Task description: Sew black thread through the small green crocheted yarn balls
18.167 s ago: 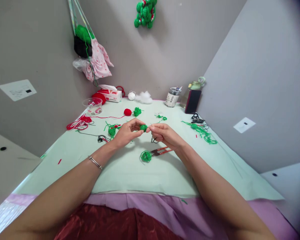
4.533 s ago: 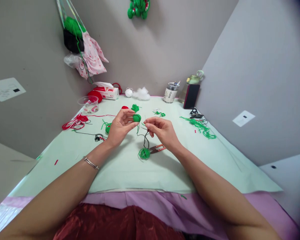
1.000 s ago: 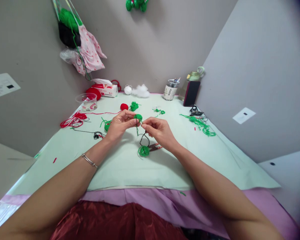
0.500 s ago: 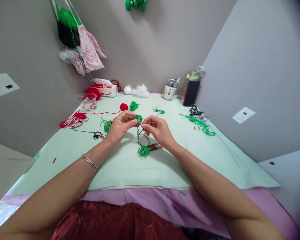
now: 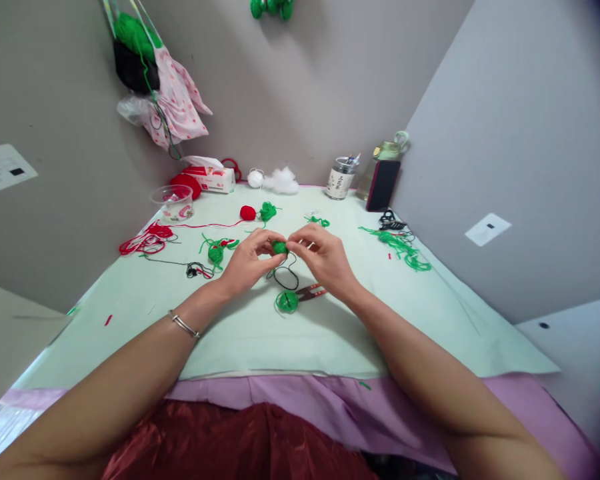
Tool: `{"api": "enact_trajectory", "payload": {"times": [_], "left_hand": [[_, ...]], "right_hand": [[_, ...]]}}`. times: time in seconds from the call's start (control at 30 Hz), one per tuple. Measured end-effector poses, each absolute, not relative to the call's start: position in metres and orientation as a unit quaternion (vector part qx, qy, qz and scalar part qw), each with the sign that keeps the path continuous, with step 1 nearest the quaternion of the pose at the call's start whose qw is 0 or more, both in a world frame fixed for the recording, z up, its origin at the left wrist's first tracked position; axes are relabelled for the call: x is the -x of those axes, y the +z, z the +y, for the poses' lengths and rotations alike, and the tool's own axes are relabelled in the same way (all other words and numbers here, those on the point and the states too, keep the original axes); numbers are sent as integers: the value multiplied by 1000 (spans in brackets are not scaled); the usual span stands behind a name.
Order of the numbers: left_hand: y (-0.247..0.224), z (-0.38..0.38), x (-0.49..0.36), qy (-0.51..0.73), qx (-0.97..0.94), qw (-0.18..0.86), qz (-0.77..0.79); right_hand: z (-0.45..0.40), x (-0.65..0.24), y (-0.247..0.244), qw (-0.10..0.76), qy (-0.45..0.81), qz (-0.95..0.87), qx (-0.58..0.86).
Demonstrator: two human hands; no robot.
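Above the middle of the table, my left hand (image 5: 250, 261) pinches a small green crocheted piece (image 5: 279, 247) between thumb and fingers. My right hand (image 5: 324, 255) is closed at the right edge of that piece; whatever lies between its fingertips is too small to make out. A dark strand (image 5: 296, 272) hangs in a loop below the fingers. Beneath it on the table lie a green yarn ball (image 5: 287, 301) and dark snips with orange-red marks (image 5: 310, 292), partly near my right wrist.
Green and red crochet (image 5: 215, 254), red yarn (image 5: 153, 240) and a plastic tub (image 5: 175, 203) lie left. At the back stand a tissue box (image 5: 215, 179), a jar (image 5: 340, 180) and a phone (image 5: 383, 185). Scissors (image 5: 391, 221) and green strands (image 5: 405, 251) lie right.
Both hands have come closer together around the green piece, which sits slightly lower. My left hand has moved right, uncovering more of the green and red crochet. The dark loop has shifted.
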State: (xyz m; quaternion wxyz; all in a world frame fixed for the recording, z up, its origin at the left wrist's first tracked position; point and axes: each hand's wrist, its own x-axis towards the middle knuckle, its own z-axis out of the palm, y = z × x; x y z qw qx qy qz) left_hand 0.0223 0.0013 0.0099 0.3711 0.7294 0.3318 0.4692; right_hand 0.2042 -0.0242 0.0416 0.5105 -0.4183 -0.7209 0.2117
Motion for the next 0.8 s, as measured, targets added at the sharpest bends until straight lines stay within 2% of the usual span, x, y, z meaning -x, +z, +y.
{"api": "enact_trajectory", "payload": {"times": [0.13,0.23,0.4,0.57,0.67,0.8], "left_hand": [[12,4,-18,451,-753,337,341],[12,9,-13,439,-758,343,339],[13,21,1,385,-794,311,353],[19,23,6,373,-787,321,373],[22,20,3,381,-754,393,363],[23,19,1,409,-699,487,326]], "right_hand": [[-7,-238,59,588,389,-581,407],[13,-287,70,642,438,-455,435],[25,-370,83,771,319,-352,424],[14,-413,82,858,173,-306,375],[15,-404,81,864,152,-325,353],[17,-354,84,782,259,-422,379]]}}
